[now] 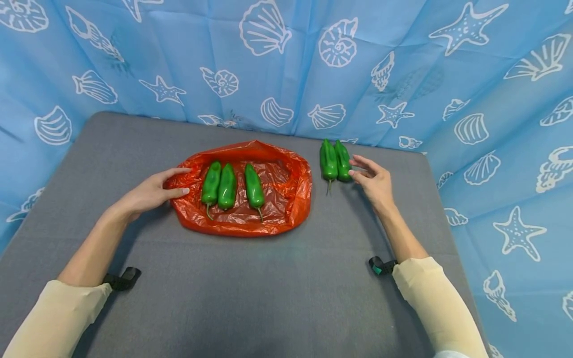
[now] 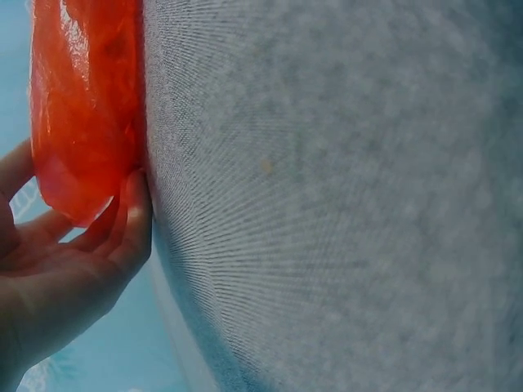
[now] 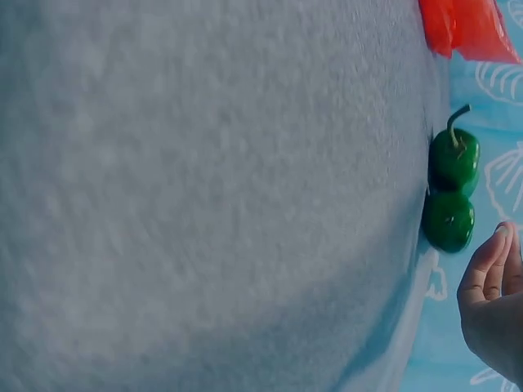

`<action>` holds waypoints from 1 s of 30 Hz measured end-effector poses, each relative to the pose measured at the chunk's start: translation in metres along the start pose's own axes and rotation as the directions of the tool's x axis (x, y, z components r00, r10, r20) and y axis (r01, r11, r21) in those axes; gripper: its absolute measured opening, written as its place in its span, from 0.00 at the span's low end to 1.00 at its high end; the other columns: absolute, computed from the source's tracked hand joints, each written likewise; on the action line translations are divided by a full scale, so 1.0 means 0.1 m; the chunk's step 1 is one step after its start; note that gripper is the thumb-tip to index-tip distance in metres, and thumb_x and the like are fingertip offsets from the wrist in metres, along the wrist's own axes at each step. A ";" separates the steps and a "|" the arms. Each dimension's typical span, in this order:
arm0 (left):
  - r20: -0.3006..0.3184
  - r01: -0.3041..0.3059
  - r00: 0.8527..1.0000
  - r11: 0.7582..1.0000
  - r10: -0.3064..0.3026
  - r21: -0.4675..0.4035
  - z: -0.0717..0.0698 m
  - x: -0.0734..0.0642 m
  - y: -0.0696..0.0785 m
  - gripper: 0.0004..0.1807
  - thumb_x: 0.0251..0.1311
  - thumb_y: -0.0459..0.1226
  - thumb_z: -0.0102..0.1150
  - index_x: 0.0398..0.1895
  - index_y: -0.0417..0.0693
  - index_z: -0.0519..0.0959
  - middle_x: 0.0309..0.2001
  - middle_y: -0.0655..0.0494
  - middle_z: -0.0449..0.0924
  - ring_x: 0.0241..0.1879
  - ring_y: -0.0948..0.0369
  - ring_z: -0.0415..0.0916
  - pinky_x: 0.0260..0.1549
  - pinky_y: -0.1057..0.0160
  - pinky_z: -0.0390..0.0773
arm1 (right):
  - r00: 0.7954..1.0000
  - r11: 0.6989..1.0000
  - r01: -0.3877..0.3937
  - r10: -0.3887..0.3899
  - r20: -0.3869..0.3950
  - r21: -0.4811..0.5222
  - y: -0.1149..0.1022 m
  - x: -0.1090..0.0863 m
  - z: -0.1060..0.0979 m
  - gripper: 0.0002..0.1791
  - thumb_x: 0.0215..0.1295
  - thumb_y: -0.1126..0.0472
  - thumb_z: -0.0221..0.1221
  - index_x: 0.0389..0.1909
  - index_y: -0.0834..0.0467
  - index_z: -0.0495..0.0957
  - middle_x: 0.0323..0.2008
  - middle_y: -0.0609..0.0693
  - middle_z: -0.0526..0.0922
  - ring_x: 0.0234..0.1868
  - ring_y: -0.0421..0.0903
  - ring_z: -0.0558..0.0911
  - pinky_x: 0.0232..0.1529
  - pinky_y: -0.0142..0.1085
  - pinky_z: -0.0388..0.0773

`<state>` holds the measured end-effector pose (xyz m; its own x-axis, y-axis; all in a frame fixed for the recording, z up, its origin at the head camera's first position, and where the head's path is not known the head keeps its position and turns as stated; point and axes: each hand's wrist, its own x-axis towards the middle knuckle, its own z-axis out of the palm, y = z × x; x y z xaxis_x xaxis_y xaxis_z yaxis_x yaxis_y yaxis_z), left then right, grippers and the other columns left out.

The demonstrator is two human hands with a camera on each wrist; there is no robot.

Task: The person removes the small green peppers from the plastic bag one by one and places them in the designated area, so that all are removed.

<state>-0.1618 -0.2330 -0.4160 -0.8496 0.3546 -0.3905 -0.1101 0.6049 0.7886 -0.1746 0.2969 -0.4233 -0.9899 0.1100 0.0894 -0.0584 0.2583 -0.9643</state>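
R HAND (image 1: 375,183) HOVERING BY PEPPER PAIR (image 1: 329,166), L HAND (image 1: 152,191) RESTING ON RED BAG (image 1: 233,230)

Pair is lying side by side on grey table (image 1: 250,293), nr far edge, twd far R corner, R of bag. Long axes are running roughly near–far; narrow tips are pointing at far edge, R one's leaning slightly L. L one's stem is pointing at near edge; R one's stem is hard to make out.

R hand is hovering just beside the R one, fingers loosely bent, holding nthg; R wrist view is showing a gap.

Bag is lying w/ long axis L–R, mouth gaping, in table's far half. Inside, 3 green peppers (image 1: 227,186) are also pointing tips at far edge: two L ones close tog., third apart, tip leaning L. Outer two's stems are pointing at near edge.

L hand is touching bag's L rim, fingers extended, not clenched.

Blue shell-print curtain (image 1: 304,64) is hanging behind far edge.
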 end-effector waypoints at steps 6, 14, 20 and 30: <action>-0.007 0.002 1.000 1.000 -0.002 0.008 0.00 -0.01 -0.02 0.40 0.70 0.52 0.55 0.79 0.52 0.51 0.70 0.36 0.54 0.34 0.51 0.71 0.41 0.53 0.68 | 0.999 0.999 0.019 -0.021 0.030 0.045 -0.08 -0.07 0.09 0.26 0.64 0.69 0.65 0.63 0.64 0.75 0.56 0.64 0.80 0.41 0.39 0.84 0.38 0.32 0.78; -0.006 -0.002 1.000 1.000 0.003 0.002 0.00 -0.02 -0.02 0.41 0.70 0.53 0.55 0.80 0.53 0.51 0.71 0.36 0.54 0.40 0.49 0.70 0.45 0.50 0.67 | 0.997 0.986 0.024 -0.035 0.062 0.164 -0.21 -0.17 0.24 0.25 0.63 0.70 0.65 0.62 0.64 0.76 0.54 0.62 0.82 0.40 0.42 0.83 0.39 0.31 0.79; -0.014 -0.006 1.000 1.000 0.006 -0.004 0.00 -0.02 -0.03 0.41 0.70 0.52 0.55 0.80 0.53 0.51 0.70 0.36 0.57 0.39 0.49 0.72 0.45 0.50 0.68 | 0.993 0.980 0.035 -0.056 0.100 0.195 -0.28 -0.22 0.34 0.25 0.63 0.73 0.64 0.61 0.66 0.76 0.53 0.60 0.82 0.41 0.43 0.83 0.40 0.32 0.79; -0.012 -0.008 1.000 1.000 0.008 -0.001 0.00 -0.01 -0.04 0.40 0.71 0.52 0.54 0.80 0.55 0.50 0.67 0.38 0.61 0.32 0.52 0.73 0.45 0.51 0.68 | 0.983 0.981 0.035 -0.068 0.170 0.189 -0.37 -0.28 0.49 0.23 0.63 0.70 0.65 0.60 0.61 0.78 0.51 0.52 0.84 0.43 0.46 0.84 0.41 0.35 0.80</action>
<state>-0.1605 -0.2361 -0.4191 -0.8564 0.3510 -0.3786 -0.1037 0.6014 0.7922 -0.1506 0.2372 -0.4026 -0.9911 -0.0729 0.1113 -0.1168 0.0755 -0.9903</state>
